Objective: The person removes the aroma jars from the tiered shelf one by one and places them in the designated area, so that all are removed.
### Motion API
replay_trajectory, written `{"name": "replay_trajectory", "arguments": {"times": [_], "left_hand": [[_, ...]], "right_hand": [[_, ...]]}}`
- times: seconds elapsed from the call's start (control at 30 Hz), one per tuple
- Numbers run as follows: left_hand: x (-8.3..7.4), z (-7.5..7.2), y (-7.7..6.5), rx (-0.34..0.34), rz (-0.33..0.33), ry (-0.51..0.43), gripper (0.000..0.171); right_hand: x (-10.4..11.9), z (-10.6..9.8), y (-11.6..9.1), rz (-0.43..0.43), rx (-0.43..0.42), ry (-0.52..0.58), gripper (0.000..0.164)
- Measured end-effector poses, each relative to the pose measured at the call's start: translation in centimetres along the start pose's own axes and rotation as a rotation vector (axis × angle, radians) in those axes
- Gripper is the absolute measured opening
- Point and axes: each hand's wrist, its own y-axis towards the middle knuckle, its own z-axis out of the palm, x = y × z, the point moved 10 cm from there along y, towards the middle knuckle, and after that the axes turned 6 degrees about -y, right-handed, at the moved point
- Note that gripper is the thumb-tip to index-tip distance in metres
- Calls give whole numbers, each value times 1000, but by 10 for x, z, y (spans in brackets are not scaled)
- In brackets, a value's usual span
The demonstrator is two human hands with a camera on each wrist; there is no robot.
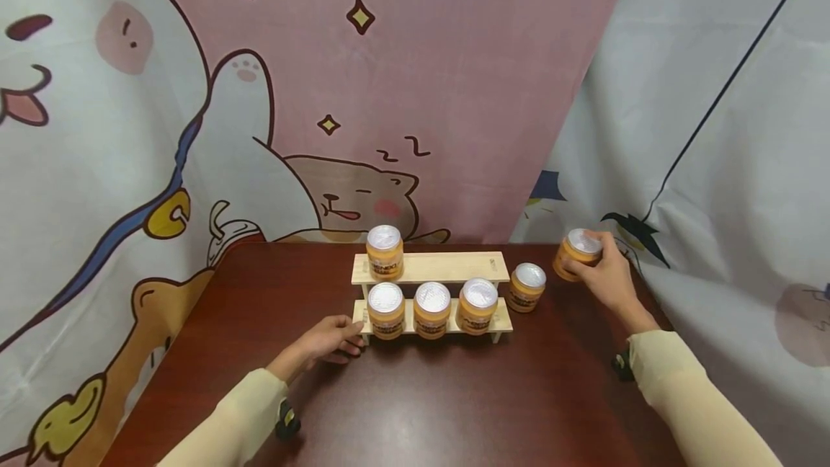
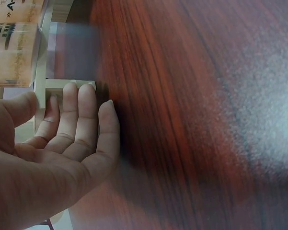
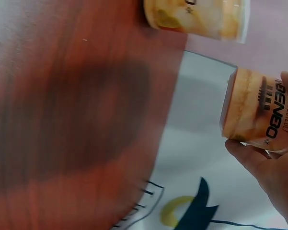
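Observation:
A two-step wooden rack [image 1: 447,267] stands toward the back of the table. One orange jar [image 1: 385,254] with a silvery lid sits at the left of its upper step, and three matching jars [image 1: 432,312] line the lower step. My left hand [image 1: 332,339] holds the lower step's left end. Its thumb [image 2: 24,108] lies by the board's edge, with the fingers [image 2: 86,115] beneath and in front. To the right of the rack, my right hand [image 1: 608,272] grips another orange jar [image 3: 259,110] between thumb and fingers, raised off the table.
One more orange jar [image 1: 527,288] stands on the table just right of the rack. The dark red wooden table [image 1: 421,402] ends near the right hand, where a pale printed cloth [image 1: 733,236] hangs. A pink cartoon cloth [image 1: 454,92] hangs behind the rack.

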Motion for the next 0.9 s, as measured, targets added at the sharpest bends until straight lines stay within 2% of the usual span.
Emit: {"name": "replay_trajectory", "arguments": {"times": [0.43, 0.9], "left_hand": [[0, -1, 0, 0, -9, -8, 29], [3, -1, 4, 12, -9, -1, 32]], "right_hand": [[-41, 31, -17, 92, 29, -6, 69], [-46, 55, -24, 88, 67, -7, 65]]}}
